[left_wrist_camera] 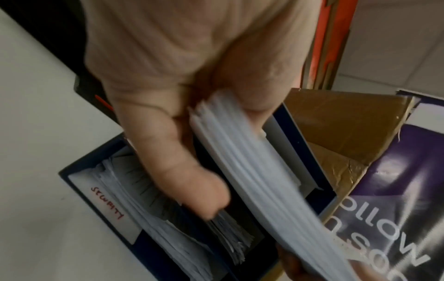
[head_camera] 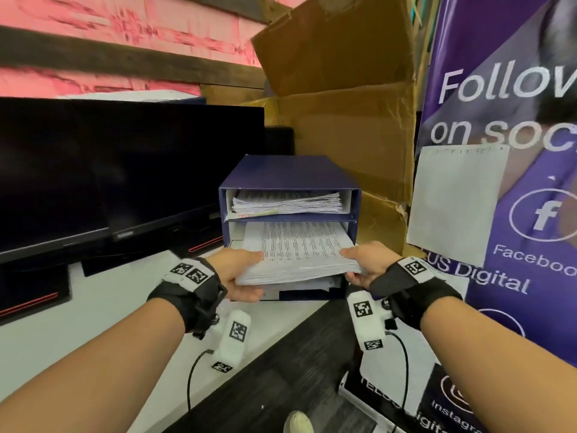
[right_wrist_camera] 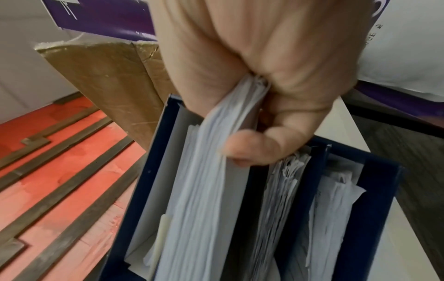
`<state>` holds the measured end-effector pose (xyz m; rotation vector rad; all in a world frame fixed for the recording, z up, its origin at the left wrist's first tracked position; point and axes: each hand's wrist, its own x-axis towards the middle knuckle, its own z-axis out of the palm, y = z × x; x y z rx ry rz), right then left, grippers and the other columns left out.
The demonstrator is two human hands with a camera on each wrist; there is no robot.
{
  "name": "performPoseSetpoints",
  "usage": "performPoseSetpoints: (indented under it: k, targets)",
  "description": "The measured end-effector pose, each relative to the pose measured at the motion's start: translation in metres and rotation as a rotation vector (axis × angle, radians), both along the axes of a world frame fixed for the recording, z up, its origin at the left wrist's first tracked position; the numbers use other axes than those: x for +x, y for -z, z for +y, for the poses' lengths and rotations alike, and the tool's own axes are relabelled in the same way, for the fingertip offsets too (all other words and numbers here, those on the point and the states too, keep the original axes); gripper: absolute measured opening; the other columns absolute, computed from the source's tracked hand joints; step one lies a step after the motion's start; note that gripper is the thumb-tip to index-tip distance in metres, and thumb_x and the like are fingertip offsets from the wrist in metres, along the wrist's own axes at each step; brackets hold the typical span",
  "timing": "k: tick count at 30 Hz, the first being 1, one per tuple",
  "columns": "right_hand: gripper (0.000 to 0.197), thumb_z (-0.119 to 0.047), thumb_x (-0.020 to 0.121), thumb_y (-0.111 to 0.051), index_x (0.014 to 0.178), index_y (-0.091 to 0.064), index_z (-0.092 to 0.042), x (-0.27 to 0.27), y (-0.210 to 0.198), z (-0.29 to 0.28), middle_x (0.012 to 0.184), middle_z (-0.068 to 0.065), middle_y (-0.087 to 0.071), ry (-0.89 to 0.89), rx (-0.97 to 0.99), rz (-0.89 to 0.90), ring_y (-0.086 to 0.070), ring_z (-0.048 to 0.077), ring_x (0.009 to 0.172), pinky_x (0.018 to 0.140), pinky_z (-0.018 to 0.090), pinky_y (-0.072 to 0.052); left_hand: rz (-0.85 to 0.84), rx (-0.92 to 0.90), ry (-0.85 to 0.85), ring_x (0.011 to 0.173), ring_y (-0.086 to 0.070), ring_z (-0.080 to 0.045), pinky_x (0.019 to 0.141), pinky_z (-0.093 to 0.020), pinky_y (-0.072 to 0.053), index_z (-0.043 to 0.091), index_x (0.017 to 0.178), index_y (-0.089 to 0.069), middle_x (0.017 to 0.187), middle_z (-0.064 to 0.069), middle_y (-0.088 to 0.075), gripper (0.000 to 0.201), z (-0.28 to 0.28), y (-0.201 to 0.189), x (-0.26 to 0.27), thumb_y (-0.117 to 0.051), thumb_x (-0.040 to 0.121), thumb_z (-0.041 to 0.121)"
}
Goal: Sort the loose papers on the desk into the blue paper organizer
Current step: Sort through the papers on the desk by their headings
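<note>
A blue paper organizer (head_camera: 288, 171) with stacked shelves stands on the white desk (head_camera: 71, 332). Its top shelf holds a pile of printed sheets (head_camera: 287, 203). A thick stack of printed papers (head_camera: 296, 251) sticks halfway out of the middle shelf. My left hand (head_camera: 242, 275) grips the stack's left near corner, thumb on top. My right hand (head_camera: 363, 262) grips its right near corner the same way. In the left wrist view the stack (left_wrist_camera: 254, 175) sits between thumb and fingers, above lower-shelf papers (left_wrist_camera: 168, 224). The right wrist view shows the stack (right_wrist_camera: 204, 190) pinched in front of the organizer (right_wrist_camera: 374, 199).
A black monitor (head_camera: 118, 170) stands to the left, with dark stands (head_camera: 34, 292) on the desk. A large cardboard box (head_camera: 343, 98) rises behind the organizer. A purple banner (head_camera: 512, 182) with a white sheet (head_camera: 452, 201) taped on it fills the right side.
</note>
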<state>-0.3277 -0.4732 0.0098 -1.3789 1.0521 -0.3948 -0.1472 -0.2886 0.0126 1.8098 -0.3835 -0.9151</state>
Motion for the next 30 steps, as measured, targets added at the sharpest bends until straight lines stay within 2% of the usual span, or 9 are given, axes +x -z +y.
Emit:
performPoseSetpoints:
  k: [3,6,8,11,15,19,23,25,30]
  targets:
    - [0.034,-0.016,0.089,-0.064,0.118,-0.052,-0.002,0.015,-0.003,0.003,0.102,0.016,-0.058,0.078,-0.021,-0.03,-0.056,0.026,0.06,0.04,0.021,-0.048,0.074,-0.043,0.045,0.052,-0.059,-0.015,0.049,-0.022,-0.055,0.006,0.104,-0.058,0.09,-0.013,-0.064,0.018,0.013,0.003,0.001,-0.062,0.093,0.019]
    - [0.041,-0.019,0.086,-0.068,0.121,-0.054,-0.001,0.02,-0.004,0.01,0.116,0.017,-0.06,0.144,-0.001,-0.119,-0.062,0.031,0.078,0.04,0.024,-0.05,0.043,-0.184,-0.055,0.055,-0.059,-0.014,0.043,-0.019,-0.052,-0.003,0.113,-0.056,0.091,-0.015,-0.064,0.019,0.01,0.001,0.006,-0.054,0.096,0.004]
    - [0.036,-0.022,0.087,-0.067,0.115,-0.056,-0.001,0.015,-0.003,0.018,0.107,0.015,-0.063,0.176,0.004,-0.213,-0.064,0.03,0.08,0.04,0.025,-0.051,0.073,-0.248,-0.139,0.056,-0.066,-0.019,0.041,-0.021,-0.052,-0.006,0.121,-0.052,0.102,-0.019,-0.065,0.025,0.003,-0.001,0.005,-0.048,0.097,-0.002]
    - [0.032,-0.027,0.089,-0.067,0.105,-0.057,-0.002,-0.003,-0.004,0.026,0.087,0.011,-0.061,0.137,-0.098,-0.253,-0.063,0.023,0.061,0.043,0.025,-0.054,0.102,-0.318,-0.218,0.077,-0.069,-0.03,0.042,-0.025,-0.054,-0.008,0.129,-0.044,0.123,-0.024,-0.059,0.032,-0.006,-0.002,0.001,-0.042,0.098,-0.005]
    - [0.037,-0.011,0.088,-0.067,0.121,-0.058,0.005,-0.01,-0.002,0.029,0.093,0.018,-0.067,0.124,-0.218,-0.297,-0.067,0.02,0.059,0.052,0.027,-0.058,0.045,-0.336,-0.225,0.107,-0.064,-0.035,0.053,-0.025,-0.057,-0.011,0.122,-0.049,0.122,-0.027,-0.059,0.027,-0.017,-0.002,-0.001,-0.046,0.096,-0.004]
    - [0.041,-0.006,0.089,-0.065,0.128,-0.055,0.003,0.007,-0.004,0.032,0.094,0.018,-0.067,0.202,-0.29,-0.261,-0.066,0.023,0.059,0.051,0.028,-0.059,0.024,-0.355,-0.294,0.059,-0.067,-0.026,0.045,-0.028,-0.057,-0.004,0.084,-0.052,0.089,-0.022,-0.065,0.012,-0.014,-0.005,-0.001,-0.06,0.091,0.001]
    - [0.035,-0.017,0.087,-0.069,0.121,-0.065,-0.01,0.025,0.0,0.025,0.084,0.012,-0.071,0.286,-0.424,-0.089,-0.066,0.024,0.052,0.051,0.035,-0.06,-0.215,-0.231,-0.189,0.059,-0.068,-0.027,0.068,-0.043,-0.061,0.001,0.072,-0.056,0.067,-0.016,-0.067,0.018,-0.012,0.0,0.012,-0.064,0.087,-0.003]
    - [0.03,-0.02,0.086,-0.069,0.116,-0.068,-0.015,0.029,0.004,0.021,0.079,0.011,-0.072,0.317,-0.47,-0.025,-0.064,0.023,0.048,0.053,0.038,-0.06,-0.442,-0.098,-0.169,0.063,-0.071,-0.032,0.066,-0.048,-0.06,-0.005,0.074,-0.063,0.073,-0.019,-0.07,0.015,-0.014,0.003,0.019,-0.07,0.083,0.005]
    - [0.031,-0.028,0.083,-0.067,0.112,-0.071,-0.02,0.037,0.017,0.009,0.089,0.004,-0.074,0.354,-0.585,0.066,-0.07,0.027,0.071,0.068,0.041,-0.061,-0.789,0.14,-0.139,0.068,-0.07,-0.026,0.067,-0.036,-0.06,0.001,0.077,-0.074,0.073,-0.012,-0.072,0.029,-0.02,0.001,0.026,-0.075,0.078,0.03]
